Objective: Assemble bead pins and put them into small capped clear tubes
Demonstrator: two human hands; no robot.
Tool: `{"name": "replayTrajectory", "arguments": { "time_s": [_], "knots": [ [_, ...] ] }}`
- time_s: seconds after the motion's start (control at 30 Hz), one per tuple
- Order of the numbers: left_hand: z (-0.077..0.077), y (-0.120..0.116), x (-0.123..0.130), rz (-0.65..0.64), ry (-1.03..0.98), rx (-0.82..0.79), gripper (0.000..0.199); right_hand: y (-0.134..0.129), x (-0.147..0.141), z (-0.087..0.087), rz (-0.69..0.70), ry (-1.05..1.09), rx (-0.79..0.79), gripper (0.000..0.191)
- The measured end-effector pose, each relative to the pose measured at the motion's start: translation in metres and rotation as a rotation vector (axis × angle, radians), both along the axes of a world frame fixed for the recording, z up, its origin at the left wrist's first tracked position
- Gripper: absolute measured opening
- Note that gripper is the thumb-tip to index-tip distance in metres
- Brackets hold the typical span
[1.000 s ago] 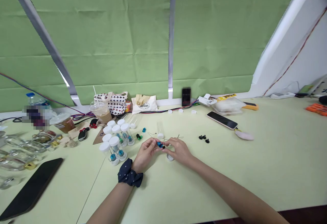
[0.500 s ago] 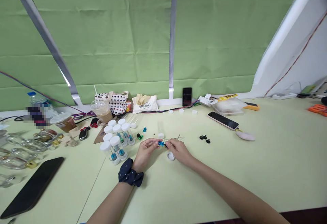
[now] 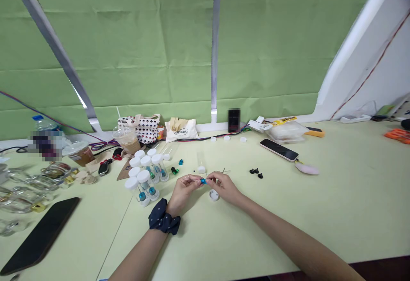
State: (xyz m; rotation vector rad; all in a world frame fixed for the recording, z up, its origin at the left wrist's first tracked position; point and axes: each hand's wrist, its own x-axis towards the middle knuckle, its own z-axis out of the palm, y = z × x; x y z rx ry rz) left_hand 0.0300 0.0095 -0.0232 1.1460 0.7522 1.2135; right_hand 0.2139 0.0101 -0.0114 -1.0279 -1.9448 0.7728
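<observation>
Between both hands is a small shiny blue plastic piece [image 3: 203, 181], partly covered by the fingertips. My left hand [image 3: 185, 188] pinches it from the left, and a thin rod shows along those fingers. The fingers of my right hand [image 3: 222, 186] close on its right end; whether a small black part is in them is hidden. Just below lies a round white cap [image 3: 214, 194] with its hollow side up. Beyond the hands, a clear tube with a white cap [image 3: 201, 169] lies on the table. Thin metal rods [image 3: 224, 170] show behind my right hand.
Left of my hands stand several white-capped clear tubes [image 3: 144, 176] with blue and green pieces inside. Small green pieces [image 3: 174, 170] and a blue one [image 3: 181, 162] lie beside them. Several black pieces [image 3: 256, 171] and a phone [image 3: 279, 150] are to the right. Drink cups [image 3: 127, 139] stand at the back left.
My right fingers have come up against the blue piece. The black part that showed at their tips is no longer visible. The loose things on the table stay where they were.
</observation>
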Motion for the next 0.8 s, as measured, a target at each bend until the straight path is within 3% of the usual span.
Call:
{"name": "replayTrajectory", "arguments": {
  "time_s": [0.27,0.6,0.8],
  "knots": [
    [0.0050,-0.0026,0.0011,0.001,0.026,0.038,0.016,0.0011,0.0015,0.0027,0.066,0.134,-0.149,0.026],
    [0.0003,-0.0021,0.0011,-0.017,0.051,0.009,0.018,0.0034,0.0018,0.0041,0.055,0.243,-0.211,0.030],
    [0.0011,-0.0022,-0.0002,0.003,0.040,0.005,0.017,0.0015,0.0017,0.0066,0.123,0.257,-0.227,0.027]
  ]
}}
